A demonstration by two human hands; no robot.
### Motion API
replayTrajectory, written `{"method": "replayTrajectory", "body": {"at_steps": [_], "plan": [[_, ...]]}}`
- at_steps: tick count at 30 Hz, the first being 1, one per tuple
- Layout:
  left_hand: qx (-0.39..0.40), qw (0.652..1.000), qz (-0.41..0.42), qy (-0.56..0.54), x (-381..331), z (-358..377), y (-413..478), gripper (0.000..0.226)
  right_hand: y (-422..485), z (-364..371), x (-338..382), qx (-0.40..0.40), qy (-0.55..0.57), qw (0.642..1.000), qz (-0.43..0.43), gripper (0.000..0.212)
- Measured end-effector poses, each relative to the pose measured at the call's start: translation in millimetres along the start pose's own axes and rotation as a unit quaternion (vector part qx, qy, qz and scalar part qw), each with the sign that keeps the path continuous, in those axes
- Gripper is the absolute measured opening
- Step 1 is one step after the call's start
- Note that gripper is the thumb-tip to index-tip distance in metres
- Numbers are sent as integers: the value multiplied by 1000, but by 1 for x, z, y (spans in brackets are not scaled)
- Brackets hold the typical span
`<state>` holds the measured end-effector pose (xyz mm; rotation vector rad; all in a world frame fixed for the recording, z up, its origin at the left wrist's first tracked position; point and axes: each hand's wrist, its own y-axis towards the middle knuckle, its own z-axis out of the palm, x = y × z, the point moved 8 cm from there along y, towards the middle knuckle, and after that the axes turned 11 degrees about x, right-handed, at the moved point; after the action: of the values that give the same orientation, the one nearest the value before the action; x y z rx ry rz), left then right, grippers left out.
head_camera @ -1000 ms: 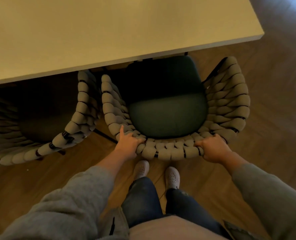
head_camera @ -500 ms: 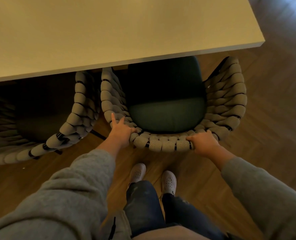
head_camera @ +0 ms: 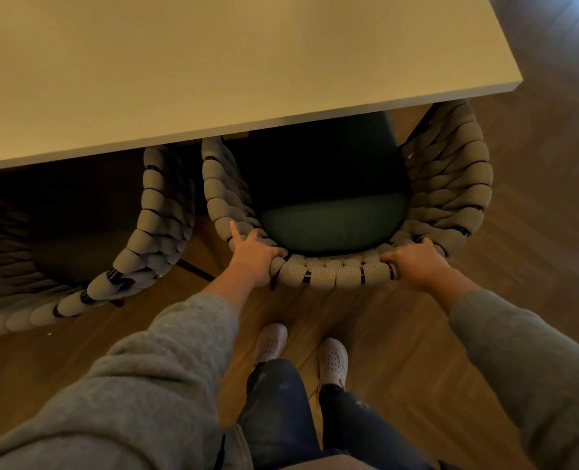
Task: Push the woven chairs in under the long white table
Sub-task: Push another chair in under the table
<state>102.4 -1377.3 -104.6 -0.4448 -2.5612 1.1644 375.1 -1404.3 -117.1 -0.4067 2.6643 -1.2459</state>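
A woven chair (head_camera: 451, 184) with thick beige rope weave and a dark green seat cushion (head_camera: 329, 222) stands partly under the long white table (head_camera: 234, 62), near its right end. My left hand (head_camera: 252, 257) rests on the left part of the chair's back rim, thumb and a finger raised. My right hand (head_camera: 413, 262) is wrapped over the rim on the right. A second woven chair (head_camera: 152, 239) stands to the left, its seat in shadow under the table edge.
Dark wooden floor (head_camera: 535, 232) lies all around. My two feet in pale shoes (head_camera: 301, 351) stand just behind the chair. The table's right corner (head_camera: 515, 84) ends just past the chair's right arm.
The chair has slid further under the table, away from me, with both hands on its back rim. My arms have stretched forward and my left fingers have loosened.
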Motion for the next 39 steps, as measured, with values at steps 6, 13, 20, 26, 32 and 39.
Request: {"method": "replayTrajectory", "body": {"at_steps": [6, 13, 20, 26, 32, 39], "plan": [[3, 1000, -9, 5, 7, 12, 3, 60, 5, 2, 9, -7, -45, 999, -27, 43], [13, 1000, -11, 15, -5, 5, 6, 63, 11, 3, -5, -15, -55, 998, -13, 36], [24, 1000, -2, 12, -6, 0, 5, 59, 13, 0, -6, -17, -54, 998, -32, 36], [56, 998, -8, 22, -6, 0, 5, 66, 13, -2, -6, -29, -46, 998, -39, 35], [60, 998, -13, 21, -6, 2, 7, 66, 14, 0, -6, -28, -48, 998, -34, 38], [44, 999, -9, 7, -8, -1, 4, 59, 15, 1, -6, -30, -47, 998, -35, 44]]}}
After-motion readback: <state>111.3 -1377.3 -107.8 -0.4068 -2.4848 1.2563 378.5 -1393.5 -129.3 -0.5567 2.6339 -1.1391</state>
